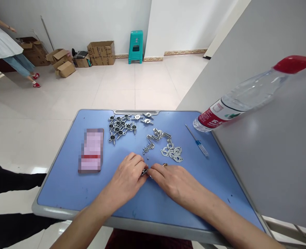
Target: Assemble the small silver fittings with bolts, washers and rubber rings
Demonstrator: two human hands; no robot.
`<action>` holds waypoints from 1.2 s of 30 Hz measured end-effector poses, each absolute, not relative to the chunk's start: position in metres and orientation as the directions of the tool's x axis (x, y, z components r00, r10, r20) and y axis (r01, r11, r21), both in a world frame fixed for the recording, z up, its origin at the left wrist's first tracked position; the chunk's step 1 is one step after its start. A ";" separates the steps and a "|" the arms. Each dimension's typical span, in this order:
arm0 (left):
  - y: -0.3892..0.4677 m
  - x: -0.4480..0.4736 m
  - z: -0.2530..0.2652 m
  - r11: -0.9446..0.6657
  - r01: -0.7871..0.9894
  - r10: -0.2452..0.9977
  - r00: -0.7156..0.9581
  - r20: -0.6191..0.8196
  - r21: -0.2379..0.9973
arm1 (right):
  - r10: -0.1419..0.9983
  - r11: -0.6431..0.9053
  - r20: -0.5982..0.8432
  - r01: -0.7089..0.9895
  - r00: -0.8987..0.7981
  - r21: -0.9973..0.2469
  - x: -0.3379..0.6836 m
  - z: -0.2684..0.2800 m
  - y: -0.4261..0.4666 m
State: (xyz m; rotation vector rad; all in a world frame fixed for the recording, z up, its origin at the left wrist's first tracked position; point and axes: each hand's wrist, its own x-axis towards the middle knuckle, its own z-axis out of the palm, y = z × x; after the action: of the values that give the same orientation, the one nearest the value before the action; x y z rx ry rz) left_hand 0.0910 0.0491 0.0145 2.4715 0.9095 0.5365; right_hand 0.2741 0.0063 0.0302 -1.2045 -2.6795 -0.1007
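Observation:
My left hand (130,174) is closed on a small metal part with a dark face (144,172), mostly hidden by the fingers. My right hand (172,180) meets it at the fingertips, pinched at the part's right side; what lies inside that pinch is hidden. Just beyond the hands lie a small pile of tiny metal pieces (148,148) and several flat metal plates with holes (174,152). Behind these are loose metal pieces with pins (156,134). To the far left sits a group of metal parts with round black centres (120,125), beside a few silver plates with pins (147,121).
A phone (92,150) lies on the blue table (111,200) at left. At right are a screwdriver (198,141) and a tall water bottle (233,97), close to a grey panel (279,145). Boxes (101,53), a green stool (136,46) and a standing person (7,45) are beyond.

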 end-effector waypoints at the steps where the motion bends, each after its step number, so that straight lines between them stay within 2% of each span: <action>1: 0.049 0.091 0.015 -0.679 0.506 0.680 0.707 0.196 0.532 | 0.743 0.658 0.202 0.751 -0.638 -0.052 0.276 0.030 0.007; 8: 0.050 0.091 0.018 -0.672 0.518 0.682 0.712 0.169 0.530 | 0.818 0.576 0.149 0.786 -0.556 -0.224 0.291 0.032 0.010; 11: 0.050 0.092 0.017 -0.667 0.517 0.686 0.707 0.172 0.536 | 0.803 0.596 0.168 0.769 -0.572 -0.231 0.292 0.035 0.008; 17: 0.050 0.093 0.017 -0.665 0.516 0.686 0.707 0.170 0.539 | 0.776 0.630 0.184 0.758 -0.603 -0.168 0.284 0.033 0.006; 20: 0.049 0.092 0.019 -0.670 0.510 0.680 0.712 0.172 0.539 | 0.784 0.620 0.183 0.760 -0.593 -0.194 0.282 0.029 0.007; 22: 0.049 0.092 0.020 -0.667 0.512 0.682 0.713 0.165 0.541 | 0.799 0.601 0.190 0.746 -0.571 -0.286 0.283 0.032 0.007; 24: 0.049 0.092 0.021 -0.657 0.519 0.687 0.710 0.152 0.548 | 0.834 0.543 0.189 0.709 -0.518 -0.451 0.286 0.040 0.008; 26: 0.049 0.093 0.022 -0.644 0.521 0.691 0.710 0.135 0.560 | 0.880 0.426 0.125 0.645 -0.458 -0.635 0.290 0.051 0.008; 28: 0.050 0.093 0.023 -0.633 0.518 0.693 0.710 0.123 0.575 | 0.912 0.316 0.070 0.582 -0.404 -0.749 0.296 0.059 0.008; 32: 0.051 0.093 0.023 -0.616 0.518 0.699 0.707 0.109 0.594 | 0.928 0.261 0.080 0.478 -0.365 -0.839 0.303 0.062 0.009; 36: 0.051 0.092 0.023 -0.613 0.511 0.701 0.703 0.117 0.603 | 0.936 0.302 0.161 0.484 -0.311 -0.822 0.303 0.059 0.012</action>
State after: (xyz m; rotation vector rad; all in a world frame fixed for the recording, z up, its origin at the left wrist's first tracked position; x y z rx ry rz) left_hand 0.0924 0.0507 0.0227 2.3696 0.9249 0.4663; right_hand 0.3027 0.0123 0.0590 -1.2614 -1.9194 0.8879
